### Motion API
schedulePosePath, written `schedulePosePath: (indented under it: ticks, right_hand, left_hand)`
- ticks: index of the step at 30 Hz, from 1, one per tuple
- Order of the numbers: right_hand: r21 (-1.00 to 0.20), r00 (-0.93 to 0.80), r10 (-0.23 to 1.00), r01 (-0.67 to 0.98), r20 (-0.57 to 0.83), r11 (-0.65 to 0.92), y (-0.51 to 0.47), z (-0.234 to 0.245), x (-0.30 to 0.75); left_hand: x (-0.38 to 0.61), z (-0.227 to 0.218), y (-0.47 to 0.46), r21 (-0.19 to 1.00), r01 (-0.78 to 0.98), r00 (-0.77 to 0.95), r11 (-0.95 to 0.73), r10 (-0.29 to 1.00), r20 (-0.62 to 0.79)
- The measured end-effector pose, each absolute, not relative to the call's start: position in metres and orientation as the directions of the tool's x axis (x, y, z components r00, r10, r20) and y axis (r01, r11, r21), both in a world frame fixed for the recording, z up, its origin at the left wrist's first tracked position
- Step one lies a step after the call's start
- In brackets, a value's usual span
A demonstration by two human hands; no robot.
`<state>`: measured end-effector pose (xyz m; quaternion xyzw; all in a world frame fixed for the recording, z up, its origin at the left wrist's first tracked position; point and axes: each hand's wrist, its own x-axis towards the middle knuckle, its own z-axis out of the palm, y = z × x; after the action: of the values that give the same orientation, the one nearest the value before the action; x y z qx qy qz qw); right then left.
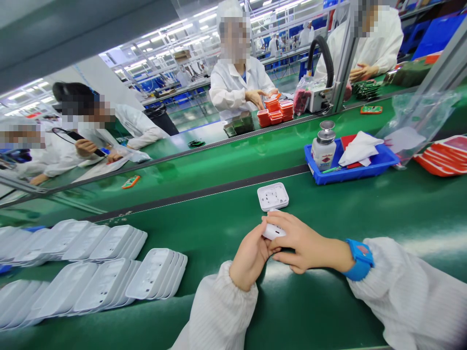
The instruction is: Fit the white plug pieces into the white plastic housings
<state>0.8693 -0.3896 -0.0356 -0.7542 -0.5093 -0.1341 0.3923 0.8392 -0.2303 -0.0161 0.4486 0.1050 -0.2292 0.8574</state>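
Between my two hands is a white plastic housing (pixel 274 232) with a small dark slot in its side, partly covered by fingers. My left hand (pixel 251 255) grips its left edge from below, thumb along the side. Over its top and right side lies my right hand (pixel 302 238), fingers curled around it; a blue wristband (pixel 361 260) circles that wrist. Just beyond my fingers, a white square shell (pixel 273 196) with small dark cutouts rests on the green bench (pixel 219 214).
Rows of stacked white shells (pixel 156 273) lean at the left. A blue tray (pixel 350 171) holds a dispenser bottle (pixel 324 148) and white cloth (pixel 360 148). Red-orange pieces (pixel 447 154) lie at right. Across a green conveyor (pixel 211 160), a co-worker (pixel 237 90) handles red cases (pixel 275 112).
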Motion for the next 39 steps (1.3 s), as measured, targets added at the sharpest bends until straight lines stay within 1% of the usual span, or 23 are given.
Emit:
schedulePosePath:
  ticks: [13,21,32,39]
  right_hand:
    - [-0.446,0.451,0.671,0.873,0.589,-0.195,-0.3894,-0.0354,0.8688]
    - [-0.446,0.451,0.672,0.873,0.587,-0.197,-0.3893,-0.0353,0.8681]
    - [-0.464,0.463,0.682,0.863,0.566,-0.201,-0.3897,-0.0345,0.8675]
    - [-0.450,0.467,0.697,0.863,0.544,-0.227,-0.3905,-0.0337,0.8674]
  left_hand:
    - [0.8396,-0.0165,-0.2310,0.718,0.475,0.880,0.509,-0.281,-0.383]
    - [0.8397,-0.0166,-0.2313,0.724,0.483,0.876,0.493,-0.254,-0.411]
    - [0.8381,-0.0125,-0.2320,0.725,0.472,0.881,0.501,-0.265,-0.391]
    - [0.8391,-0.0142,-0.2316,0.724,0.476,0.879,0.499,-0.253,-0.404]
